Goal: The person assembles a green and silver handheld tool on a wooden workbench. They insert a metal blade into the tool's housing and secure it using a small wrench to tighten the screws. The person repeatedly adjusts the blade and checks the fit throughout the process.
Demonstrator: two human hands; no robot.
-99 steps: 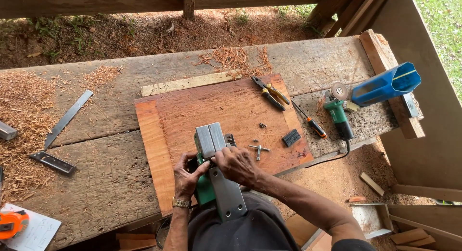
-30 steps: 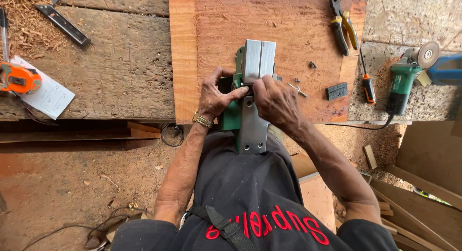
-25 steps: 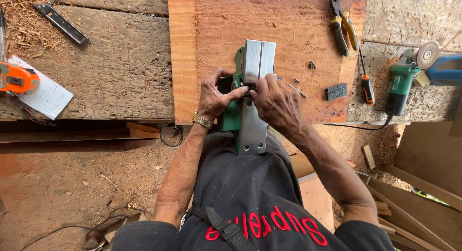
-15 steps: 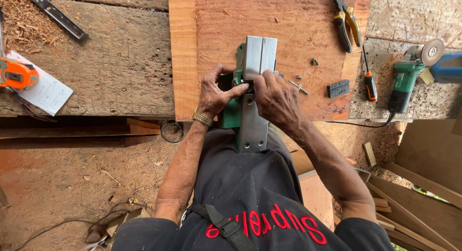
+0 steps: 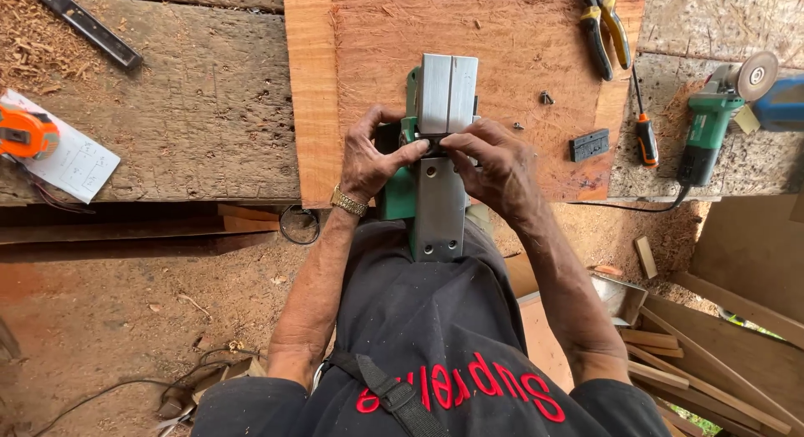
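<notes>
Both hands meet at the middle of an upturned green electric planer (image 5: 435, 165) propped between lap and table (image 5: 184, 127): left hand (image 5: 368, 156) and right hand (image 5: 494, 165) pinch at its blade slot. Pliers (image 5: 605, 28) lie farther off.

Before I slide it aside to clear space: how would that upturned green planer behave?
The planer looks metal-soled and probably heavy. It overhangs the board toward the person, so it may tip once both hands let go.
</notes>
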